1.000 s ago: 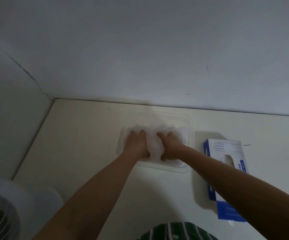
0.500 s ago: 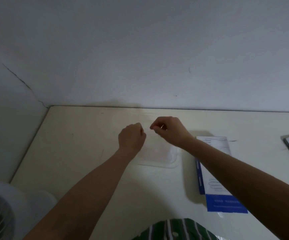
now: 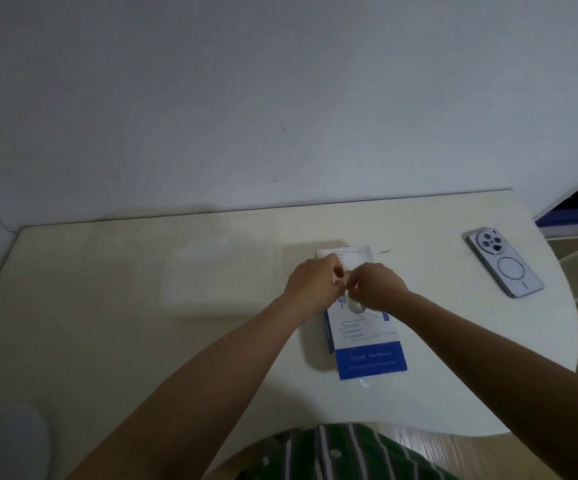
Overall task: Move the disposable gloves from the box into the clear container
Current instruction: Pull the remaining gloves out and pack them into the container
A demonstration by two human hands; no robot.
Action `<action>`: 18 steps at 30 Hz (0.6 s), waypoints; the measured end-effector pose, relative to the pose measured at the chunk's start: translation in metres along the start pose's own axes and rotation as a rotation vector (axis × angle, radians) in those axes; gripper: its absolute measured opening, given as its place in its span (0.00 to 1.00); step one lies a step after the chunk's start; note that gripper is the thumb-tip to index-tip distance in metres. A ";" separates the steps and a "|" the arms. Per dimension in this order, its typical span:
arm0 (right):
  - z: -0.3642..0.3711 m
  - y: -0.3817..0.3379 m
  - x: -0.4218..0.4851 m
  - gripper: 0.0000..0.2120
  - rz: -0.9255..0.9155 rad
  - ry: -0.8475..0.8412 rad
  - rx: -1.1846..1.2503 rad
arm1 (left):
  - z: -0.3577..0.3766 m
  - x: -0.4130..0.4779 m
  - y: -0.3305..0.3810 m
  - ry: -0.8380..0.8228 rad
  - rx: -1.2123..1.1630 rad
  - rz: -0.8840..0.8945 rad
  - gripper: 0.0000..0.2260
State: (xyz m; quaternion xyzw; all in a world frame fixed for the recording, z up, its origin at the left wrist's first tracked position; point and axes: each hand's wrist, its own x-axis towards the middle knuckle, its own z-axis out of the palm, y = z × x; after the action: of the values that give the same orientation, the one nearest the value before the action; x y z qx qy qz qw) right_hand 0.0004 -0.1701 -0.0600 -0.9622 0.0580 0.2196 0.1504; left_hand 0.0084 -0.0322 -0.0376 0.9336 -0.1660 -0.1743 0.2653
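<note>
The blue-and-white glove box lies flat on the table, right of centre. Both my hands are over its opening at the far half. My left hand and my right hand meet fingertip to fingertip, pinching a bit of clear glove film that sticks out of the opening. The clear container lies to the left of the box. It is faint and blurred, with pale gloves inside, and no hand touches it.
The cream table runs along the white wall. A phone lies face down at the far right, near the table's curved edge. Part of a white fan shows at the bottom left. A green striped shirt fills the bottom.
Both hands lifted off the gloves pressed into the clear container and moved right to the glove box opening. The view has swung right, so the container now sits left of the hands.
</note>
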 end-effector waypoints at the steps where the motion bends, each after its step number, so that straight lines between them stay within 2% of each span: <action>1: 0.005 0.003 -0.004 0.06 -0.007 -0.018 -0.053 | 0.010 0.001 0.001 -0.069 0.030 -0.022 0.10; 4: 0.019 0.007 -0.008 0.08 -0.043 0.023 -0.134 | 0.033 0.001 0.000 -0.204 0.067 -0.122 0.14; 9: 0.031 0.017 -0.004 0.05 -0.043 0.071 -0.037 | 0.051 0.003 -0.008 -0.195 0.096 -0.181 0.21; 13: 0.023 0.031 -0.005 0.05 -0.093 0.107 0.327 | 0.054 0.007 -0.008 -0.194 0.087 -0.197 0.23; 18: -0.009 0.043 -0.014 0.06 -0.047 0.162 1.056 | 0.053 0.008 -0.005 -0.210 0.108 -0.185 0.24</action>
State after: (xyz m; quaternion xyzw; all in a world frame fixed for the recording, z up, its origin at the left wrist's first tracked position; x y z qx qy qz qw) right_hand -0.0159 -0.2129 -0.0578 -0.7705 0.1505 0.0822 0.6140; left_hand -0.0055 -0.0551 -0.0847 0.9344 -0.1155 -0.2857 0.1789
